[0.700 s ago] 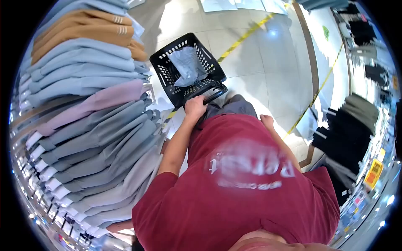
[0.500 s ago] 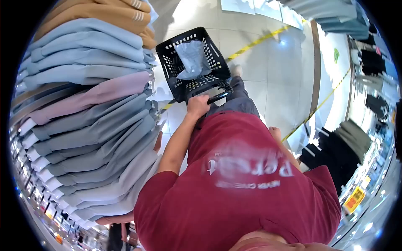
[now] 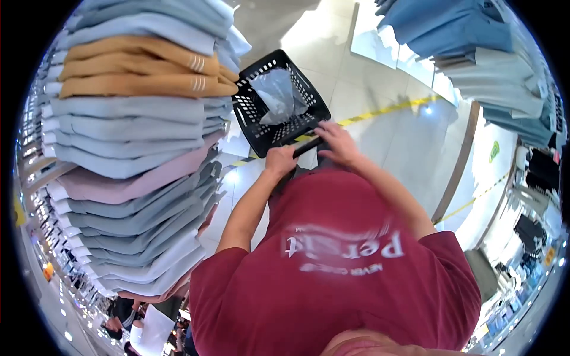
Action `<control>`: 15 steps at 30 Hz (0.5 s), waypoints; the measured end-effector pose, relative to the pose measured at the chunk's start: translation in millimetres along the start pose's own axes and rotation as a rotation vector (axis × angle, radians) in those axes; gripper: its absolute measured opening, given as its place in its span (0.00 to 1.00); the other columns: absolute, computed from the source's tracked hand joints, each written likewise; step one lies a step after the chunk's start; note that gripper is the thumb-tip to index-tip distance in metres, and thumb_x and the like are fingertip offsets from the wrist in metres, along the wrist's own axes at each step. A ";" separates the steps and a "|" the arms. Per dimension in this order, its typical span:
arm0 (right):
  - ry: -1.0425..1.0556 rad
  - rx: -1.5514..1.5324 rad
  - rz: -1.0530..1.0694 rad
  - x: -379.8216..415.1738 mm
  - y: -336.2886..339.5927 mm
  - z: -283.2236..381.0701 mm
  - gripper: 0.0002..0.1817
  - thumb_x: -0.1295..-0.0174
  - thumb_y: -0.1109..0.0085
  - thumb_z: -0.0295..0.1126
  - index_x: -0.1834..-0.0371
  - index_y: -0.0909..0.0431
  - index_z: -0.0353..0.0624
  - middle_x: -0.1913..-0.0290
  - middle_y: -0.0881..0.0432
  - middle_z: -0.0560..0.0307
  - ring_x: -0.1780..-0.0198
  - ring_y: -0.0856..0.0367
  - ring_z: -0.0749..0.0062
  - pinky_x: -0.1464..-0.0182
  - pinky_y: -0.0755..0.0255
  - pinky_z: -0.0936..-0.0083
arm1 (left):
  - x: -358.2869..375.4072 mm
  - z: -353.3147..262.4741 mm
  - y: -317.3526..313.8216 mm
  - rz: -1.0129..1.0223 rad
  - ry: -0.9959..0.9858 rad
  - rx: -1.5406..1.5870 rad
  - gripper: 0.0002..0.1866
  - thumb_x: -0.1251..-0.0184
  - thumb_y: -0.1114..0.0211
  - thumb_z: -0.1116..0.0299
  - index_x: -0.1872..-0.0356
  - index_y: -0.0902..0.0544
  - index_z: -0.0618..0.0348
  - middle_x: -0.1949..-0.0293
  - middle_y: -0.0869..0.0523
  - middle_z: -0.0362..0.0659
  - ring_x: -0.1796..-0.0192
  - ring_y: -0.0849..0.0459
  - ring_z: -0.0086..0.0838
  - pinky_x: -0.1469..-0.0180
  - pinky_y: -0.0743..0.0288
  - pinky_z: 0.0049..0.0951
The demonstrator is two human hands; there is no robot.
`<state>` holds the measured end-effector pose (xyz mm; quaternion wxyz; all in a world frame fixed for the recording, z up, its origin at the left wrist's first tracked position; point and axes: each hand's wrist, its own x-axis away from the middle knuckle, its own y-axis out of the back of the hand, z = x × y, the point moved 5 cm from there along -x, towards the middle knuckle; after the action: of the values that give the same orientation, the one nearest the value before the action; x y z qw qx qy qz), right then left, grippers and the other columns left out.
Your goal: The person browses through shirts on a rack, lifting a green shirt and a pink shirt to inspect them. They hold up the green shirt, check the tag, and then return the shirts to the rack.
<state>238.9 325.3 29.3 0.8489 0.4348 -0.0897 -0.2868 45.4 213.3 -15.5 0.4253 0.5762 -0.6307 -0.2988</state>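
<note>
My left hand (image 3: 281,159) is closed round the left end of the dark handle (image 3: 307,146) of a black basket (image 3: 323,111). At the handle's right end is my right hand (image 3: 337,142), slightly blurred, its fingers apart around the bar and not visibly wrapped tight. The basket has perforated walls and sits ahead of my body, tilted to the left. Inside it lies a crumpled, translucent whitish-blue bag (image 3: 276,92); its contents cannot be made out.
Hanging clothes (image 3: 133,121) in blue, orange, pink and grey line the left, close to the basket. More clothes (image 3: 451,26) hang at upper right. Yellow-black tape (image 3: 392,109) crosses the tiled floor (image 3: 371,142). Part of another person (image 3: 122,311) shows at lower left.
My right hand has come up from beside my body to the handle. The left hand keeps its hold. The racks have shifted in view, with the left clothes lower and more blue clothes showing at upper right.
</note>
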 end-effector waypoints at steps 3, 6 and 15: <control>0.095 0.090 0.453 -32.9 -30.4 -28.3 0.20 0.41 0.28 0.44 0.50 0.19 0.50 0.51 0.14 0.54 0.41 0.18 0.54 0.38 0.29 0.53 | -22.6 -20.5 -15.5 0.107 0.108 -0.006 0.12 0.40 0.30 0.57 0.69 0.15 0.54 0.68 0.10 0.49 0.64 0.10 0.48 0.61 0.17 0.48; 0.140 0.105 0.507 -42.6 -37.3 -54.9 0.16 0.42 0.29 0.44 0.56 0.20 0.50 0.59 0.13 0.56 0.48 0.15 0.56 0.42 0.27 0.54 | -33.2 -22.5 -26.5 0.120 0.112 0.017 0.11 0.41 0.30 0.58 0.68 0.15 0.54 0.68 0.10 0.49 0.63 0.10 0.47 0.61 0.17 0.48; 0.179 0.144 0.783 -27.7 -67.4 -76.2 0.17 0.39 0.32 0.43 0.53 0.25 0.50 0.62 0.11 0.52 0.54 0.11 0.57 0.46 0.27 0.57 | -46.6 -24.9 -19.2 0.333 0.071 -0.053 0.08 0.45 0.31 0.62 0.66 0.14 0.52 0.66 0.10 0.45 0.59 0.09 0.43 0.56 0.16 0.46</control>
<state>219.2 362.5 -67.4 0.8658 0.4493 -0.1942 0.1043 75.1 258.8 -29.6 0.5063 0.4624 -0.6939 -0.2202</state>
